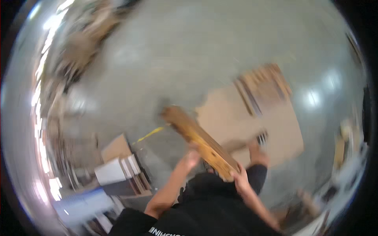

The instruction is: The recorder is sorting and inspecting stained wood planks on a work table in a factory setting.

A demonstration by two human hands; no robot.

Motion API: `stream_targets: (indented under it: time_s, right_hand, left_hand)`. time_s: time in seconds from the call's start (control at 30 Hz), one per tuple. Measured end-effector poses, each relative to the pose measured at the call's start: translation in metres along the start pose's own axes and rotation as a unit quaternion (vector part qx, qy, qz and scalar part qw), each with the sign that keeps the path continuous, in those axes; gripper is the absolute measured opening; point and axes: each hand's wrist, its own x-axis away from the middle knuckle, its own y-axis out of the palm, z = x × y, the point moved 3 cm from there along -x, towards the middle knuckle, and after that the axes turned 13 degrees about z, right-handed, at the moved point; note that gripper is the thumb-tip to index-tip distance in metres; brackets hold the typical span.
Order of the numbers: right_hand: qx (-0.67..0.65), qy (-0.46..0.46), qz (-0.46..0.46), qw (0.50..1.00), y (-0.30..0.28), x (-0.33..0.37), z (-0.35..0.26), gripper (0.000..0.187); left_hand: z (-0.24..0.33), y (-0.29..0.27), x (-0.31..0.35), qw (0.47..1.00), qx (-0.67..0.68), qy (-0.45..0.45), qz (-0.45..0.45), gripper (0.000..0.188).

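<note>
A long piece of brown wood (202, 143), like a thick board or a stack of boards, slants across in front of my body. Its far end points up and to the left, and the near end lies by my right hand. My left hand (192, 155) grips its left side around the middle, blurred by motion. Around the near end close the fingers of my right hand (240, 176). The undersides of both grips are hidden by the wood.
A flat cardboard sheet (283, 131) lies on the grey floor ahead right, with a stack of wooden pieces (267, 84) on its far part. My foot (262, 137) is on the sheet. White and brown boxes (112, 172) stand at left, near a yellow strip (150, 134).
</note>
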Motion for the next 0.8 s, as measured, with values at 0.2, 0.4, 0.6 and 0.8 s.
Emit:
stream_targets:
  time_s: [0.2,0.4,0.6,0.8]
  right_hand:
    - [-0.080,0.064,0.059,0.993,-0.091,-0.066,-0.085,0.117]
    - [-0.133,0.067,0.139,0.979,-0.166,-0.218,-0.051,0.112]
    - [-0.185,0.134,0.147,0.962,-0.181,-0.417,0.025,0.114]
    - [-0.199,0.079,0.203,0.955,-0.196,-0.559,0.088,0.118]
  left_hand:
    - [-0.040,0.158,-0.060,0.994,-0.106,-0.004,-0.008,0.092]
    - [-0.114,0.230,-0.246,0.976,-0.210,-0.038,-0.032,0.088]
    - [-0.149,0.238,-0.460,0.961,-0.266,-0.066,-0.043,0.087]
    - [-0.190,0.224,-0.626,0.966,-0.223,-0.102,-0.078,0.077]
